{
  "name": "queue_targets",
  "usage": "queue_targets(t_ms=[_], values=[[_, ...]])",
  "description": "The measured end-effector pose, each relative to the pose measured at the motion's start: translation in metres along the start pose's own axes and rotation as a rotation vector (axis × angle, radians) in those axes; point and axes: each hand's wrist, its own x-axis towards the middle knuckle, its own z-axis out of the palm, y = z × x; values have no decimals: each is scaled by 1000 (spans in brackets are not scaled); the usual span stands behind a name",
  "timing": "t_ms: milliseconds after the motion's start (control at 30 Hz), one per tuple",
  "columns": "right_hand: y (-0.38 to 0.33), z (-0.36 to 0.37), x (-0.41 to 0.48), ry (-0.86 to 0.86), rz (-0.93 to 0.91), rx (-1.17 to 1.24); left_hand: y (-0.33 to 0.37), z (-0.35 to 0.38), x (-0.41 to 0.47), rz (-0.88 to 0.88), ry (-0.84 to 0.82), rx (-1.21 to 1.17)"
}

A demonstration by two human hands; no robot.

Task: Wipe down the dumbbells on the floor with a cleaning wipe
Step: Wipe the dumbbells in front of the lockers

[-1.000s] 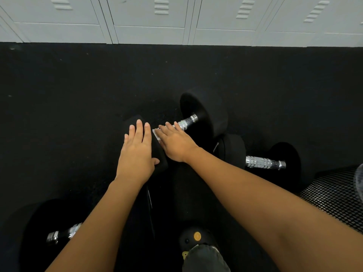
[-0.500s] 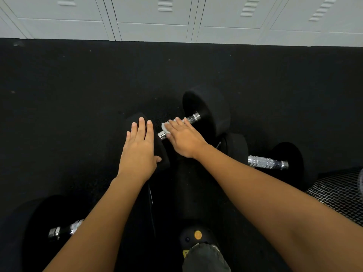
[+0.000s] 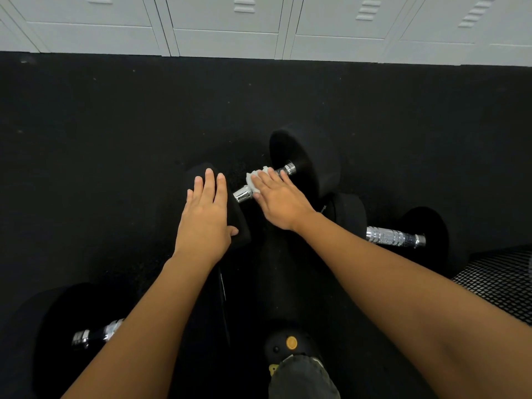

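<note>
My left grip [image 3: 205,214] lay released, flat on the black rubber dumbbell [image 3: 305,159] on the floor. My right grip [image 3: 280,201], fingers straight, pressed the white cleaning wipe [image 3: 255,182] onto its chrome handle [image 3: 241,195]. I judged that the second dumbbell [image 3: 394,237] and the third dumbbell [image 3: 98,334] remained.

No text, number or brand can be read anywhere in view. The yellow round badge [image 3: 291,342] on the black shoe [image 3: 275,348] is too small to make out. The black dumbbell [image 3: 309,162] heads are too dark to tell whether they carry any stamped figure.
</note>
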Motion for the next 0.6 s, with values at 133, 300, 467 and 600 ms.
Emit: queue_targets(t_ms=[133,300,467,600], values=[[-14,6,-4,-15,-67,24,0,0,0,-2,-2,1],[-7,7,-13,2,-73,-40,-1,1,0,3,0,1],[8,-2,-4,-5,39,-66,-1,2,0,5,12,3],[1,-4,6,-17,70,-40,0,2,1,-3,5,4]])
